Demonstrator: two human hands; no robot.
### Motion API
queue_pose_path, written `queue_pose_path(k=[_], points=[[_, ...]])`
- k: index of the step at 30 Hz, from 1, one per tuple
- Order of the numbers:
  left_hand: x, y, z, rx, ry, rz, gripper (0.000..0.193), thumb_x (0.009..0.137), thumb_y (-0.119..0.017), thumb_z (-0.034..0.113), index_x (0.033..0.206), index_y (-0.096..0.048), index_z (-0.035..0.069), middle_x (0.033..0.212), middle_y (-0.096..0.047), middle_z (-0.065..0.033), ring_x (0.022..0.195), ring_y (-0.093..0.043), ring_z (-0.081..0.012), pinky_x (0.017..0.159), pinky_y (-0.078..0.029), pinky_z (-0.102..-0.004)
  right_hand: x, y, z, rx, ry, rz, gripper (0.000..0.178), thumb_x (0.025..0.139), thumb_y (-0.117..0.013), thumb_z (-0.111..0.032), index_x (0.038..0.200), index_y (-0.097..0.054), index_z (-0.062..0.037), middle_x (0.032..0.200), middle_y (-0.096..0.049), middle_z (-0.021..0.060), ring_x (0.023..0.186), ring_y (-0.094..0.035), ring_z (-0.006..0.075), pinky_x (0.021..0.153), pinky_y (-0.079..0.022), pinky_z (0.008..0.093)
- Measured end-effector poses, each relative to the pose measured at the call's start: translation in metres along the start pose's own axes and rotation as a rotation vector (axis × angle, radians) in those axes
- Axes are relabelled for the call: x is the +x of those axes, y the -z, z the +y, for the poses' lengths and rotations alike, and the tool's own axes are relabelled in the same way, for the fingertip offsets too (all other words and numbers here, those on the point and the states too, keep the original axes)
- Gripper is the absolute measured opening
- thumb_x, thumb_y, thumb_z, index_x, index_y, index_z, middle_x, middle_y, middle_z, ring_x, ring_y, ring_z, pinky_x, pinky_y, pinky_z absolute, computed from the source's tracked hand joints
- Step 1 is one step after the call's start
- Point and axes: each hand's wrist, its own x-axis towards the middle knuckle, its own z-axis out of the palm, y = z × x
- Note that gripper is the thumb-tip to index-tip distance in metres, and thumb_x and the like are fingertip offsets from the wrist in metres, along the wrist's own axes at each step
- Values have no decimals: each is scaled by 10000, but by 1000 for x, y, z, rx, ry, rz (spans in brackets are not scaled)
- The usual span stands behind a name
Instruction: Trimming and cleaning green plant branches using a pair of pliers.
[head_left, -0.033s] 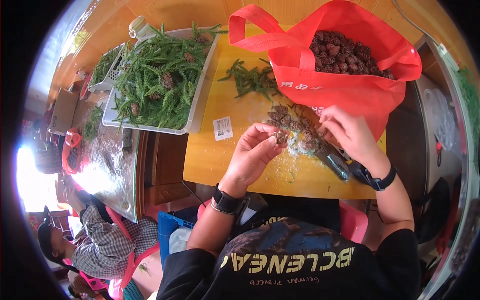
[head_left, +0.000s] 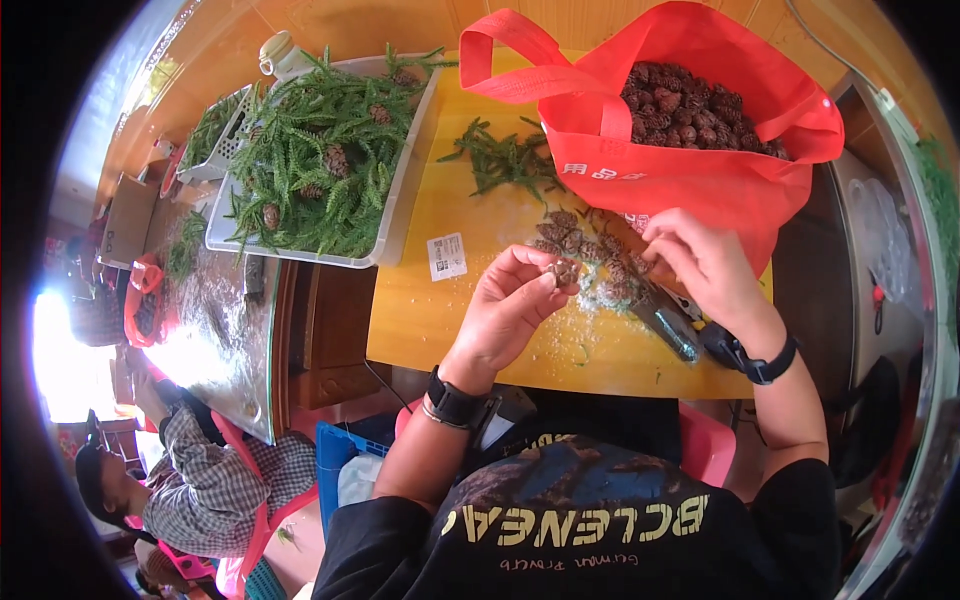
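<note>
Between the thumb and fingers of my left hand (head_left: 515, 305) is a small brown pine cone (head_left: 563, 273), held just above the table. My right hand (head_left: 700, 260) is closed in a pinch to the right of it; whatever its fingertips hold is too small to make out. Below and between the hands lie several brown pine cones (head_left: 575, 238) in a loose row. White flaky bits (head_left: 605, 293) are scattered among them. A dark, shiny, see-through cylinder (head_left: 668, 332) lies slanted beneath my right wrist, partly covered by the cones.
A red bag (head_left: 690, 190) full of pine cones stands at the back right. Green sprigs (head_left: 500, 160) lie beside it on the yellow table (head_left: 430, 330), near a white label (head_left: 446, 257). A white tray (head_left: 398, 215) of greenery stands back left. Another person (head_left: 215, 480) sits far left.
</note>
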Motion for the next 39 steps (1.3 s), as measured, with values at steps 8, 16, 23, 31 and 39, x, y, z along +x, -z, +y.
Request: queue_pose_path(k=[8,16,23,31,39], points=[[2,-16,4,-21,-17,-52,159,836,-555,-4,962,-488,66,1070,-559,-133,955,-599,-239,816,-521,-289,-18,25,-51,-241,309,45,179,775,-575,40,935,-618,-26,804,-599,115,724,-610,232,624,-475,293],[0,-41,8,127,-92,-90,301,783,-617,-14,1052,-494,47,1039,-550,-88,941,-587,-221,807,-504,-295,-21,7,-56,-324,504,95,195,766,-588,35,947,-621,-31,796,-595,120,695,-593,223,621,-473,287],[-2,-42,9,137,-138,-150,358,776,-630,-7,1107,-500,29,1045,-543,-86,928,-583,-210,788,-502,-290,-29,-11,-57,-172,240,114,318,760,-588,63,1057,-609,-49,779,-565,97,684,-595,201,596,-470,279],[-2,-47,11,165,-155,-111,322,764,-640,-19,1053,-511,43,1082,-521,-82,914,-587,-197,733,-524,-298,-28,-19,-48,-183,343,113,309,742,-584,101,1016,-633,-32,781,-563,67,677,-589,155,611,-468,236],[-2,-45,10,185,-199,-156,339,745,-633,-101,1021,-490,34,1005,-538,-38,956,-583,-176,793,-508,-287,-28,-29,-49,-195,345,208,353,722,-611,92,1042,-635,-57,750,-562,63,634,-579,148,569,-458,229]])
